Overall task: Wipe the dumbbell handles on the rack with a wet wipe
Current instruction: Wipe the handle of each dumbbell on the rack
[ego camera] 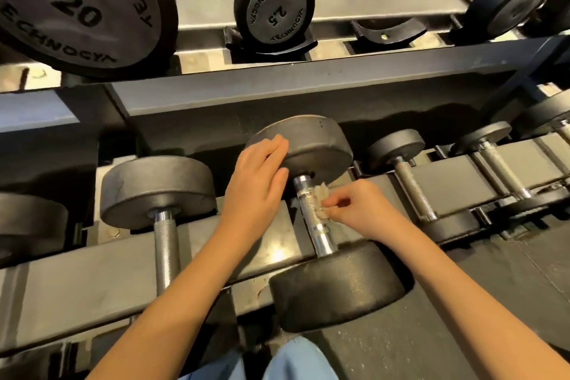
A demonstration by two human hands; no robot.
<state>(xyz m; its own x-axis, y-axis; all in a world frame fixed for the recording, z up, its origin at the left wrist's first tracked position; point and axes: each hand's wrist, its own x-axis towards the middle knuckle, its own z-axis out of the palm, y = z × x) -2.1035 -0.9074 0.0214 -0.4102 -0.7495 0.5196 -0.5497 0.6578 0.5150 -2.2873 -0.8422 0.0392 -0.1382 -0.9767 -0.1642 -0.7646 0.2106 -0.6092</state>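
A black dumbbell lies on the lower shelf of the rack, its chrome knurled handle running towards me. My right hand pinches a crumpled white wet wipe against the right side of that handle. My left hand rests with straight fingers on the far head of the same dumbbell. The near head sits at the rack's front edge.
A second dumbbell lies to the left, smaller ones to the right. The upper shelf holds a 20 plate, a 2.5 dumbbell and an unfilled cradle. My knee in blue jeans is below.
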